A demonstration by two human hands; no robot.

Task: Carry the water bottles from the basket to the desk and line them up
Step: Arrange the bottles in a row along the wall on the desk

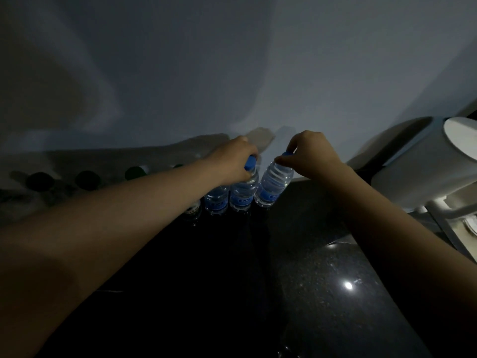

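Observation:
Three clear water bottles with blue labels stand in a row at the back of the dark desk, against the wall. My left hand grips the blue cap of the middle bottle. My right hand pinches the blue cap of the rightmost bottle, which leans slightly to the right. The leftmost water bottle is partly hidden behind my left forearm. The basket is not in view.
Several dark-capped bottles line the wall to the left in deep shadow. A white kettle-like appliance stands at the right on a white stand. The glossy desk surface reflects ceiling lights.

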